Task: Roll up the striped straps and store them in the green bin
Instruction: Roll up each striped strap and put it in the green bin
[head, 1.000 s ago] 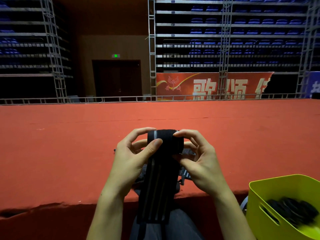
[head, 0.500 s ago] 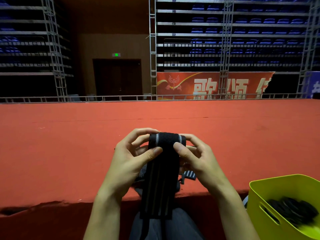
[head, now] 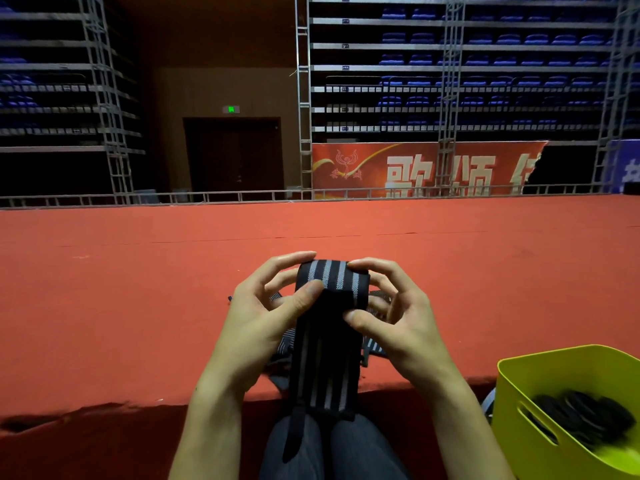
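Note:
A black strap with grey stripes [head: 323,362] is partly wound into a roll at its top end, and its loose tail hangs down over the red platform's edge to my knees. My left hand [head: 266,317] grips the roll from the left, thumb on its front. From the right, my right hand [head: 394,317] grips the same roll, fingers over the top and thumb on the front. More striped straps [head: 282,341] lie on the platform behind my hands, mostly hidden. The green bin [head: 540,375] stands at the lower right with rolled dark straps [head: 585,420] inside.
The red carpeted platform [head: 138,306] stretches ahead to a metal rail [head: 207,195]. Its front edge runs just below my wrists. Beyond stand scaffold towers, blue seats and a red banner [head: 426,169].
The roll has turned in my fingers, so grey stripes now show on its top. The hanging tail has grown shorter. My right thumb has shifted lower on the front.

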{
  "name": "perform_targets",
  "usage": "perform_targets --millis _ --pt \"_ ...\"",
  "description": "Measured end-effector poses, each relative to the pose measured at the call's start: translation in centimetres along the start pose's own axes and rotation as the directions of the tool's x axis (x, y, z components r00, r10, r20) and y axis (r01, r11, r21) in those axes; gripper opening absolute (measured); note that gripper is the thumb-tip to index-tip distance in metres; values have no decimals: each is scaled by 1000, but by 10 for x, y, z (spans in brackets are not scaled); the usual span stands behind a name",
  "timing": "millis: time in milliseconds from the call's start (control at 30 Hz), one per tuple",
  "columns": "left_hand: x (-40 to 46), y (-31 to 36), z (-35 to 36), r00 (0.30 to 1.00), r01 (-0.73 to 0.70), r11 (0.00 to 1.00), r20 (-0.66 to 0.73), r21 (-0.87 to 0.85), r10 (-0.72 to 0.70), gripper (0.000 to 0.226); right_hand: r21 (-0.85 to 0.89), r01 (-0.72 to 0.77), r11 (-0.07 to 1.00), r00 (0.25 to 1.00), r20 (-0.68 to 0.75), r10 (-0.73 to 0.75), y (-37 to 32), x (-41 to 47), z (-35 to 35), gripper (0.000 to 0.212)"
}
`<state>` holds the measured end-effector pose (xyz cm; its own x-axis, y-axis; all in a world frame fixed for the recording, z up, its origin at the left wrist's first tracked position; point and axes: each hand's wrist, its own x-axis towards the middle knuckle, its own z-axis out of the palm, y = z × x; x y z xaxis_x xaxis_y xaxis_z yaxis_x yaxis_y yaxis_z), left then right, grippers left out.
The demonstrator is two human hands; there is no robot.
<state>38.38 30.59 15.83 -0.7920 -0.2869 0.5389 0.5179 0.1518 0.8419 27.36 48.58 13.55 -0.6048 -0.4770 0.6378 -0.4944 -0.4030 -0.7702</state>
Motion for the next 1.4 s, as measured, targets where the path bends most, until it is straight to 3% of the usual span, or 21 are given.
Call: perform_targets --millis 200,367,600,867,1200,1400 --pt "-1 -4 0 998 -48 999 -47 0 48 44 28 -59 998 998 39 57 2 0 -1 68" --pt "-1 -7 -2 996 -76 997 -39 7 76 45 24 -138 990 990 -10 138 -5 0 0 62" --pt "0 -9 -2 997 -75 997 15 -2 75 68 13 -80 997 997 -19 81 -8 -1 0 56" --pt "0 -8 -1 997 77 997 -26 -8 -77 47 17 17 1000 1000 -9 -17 -3 1 -1 59" --pt "3 -5 3 986 139 989 -90 -43 -142 49 -1 33 999 999 35 -33 1 1 -4 53" --pt "3 -5 0 993 107 992 -44 -69 -110 49 52 1 999 999 47 -4 2 1 -6 50"
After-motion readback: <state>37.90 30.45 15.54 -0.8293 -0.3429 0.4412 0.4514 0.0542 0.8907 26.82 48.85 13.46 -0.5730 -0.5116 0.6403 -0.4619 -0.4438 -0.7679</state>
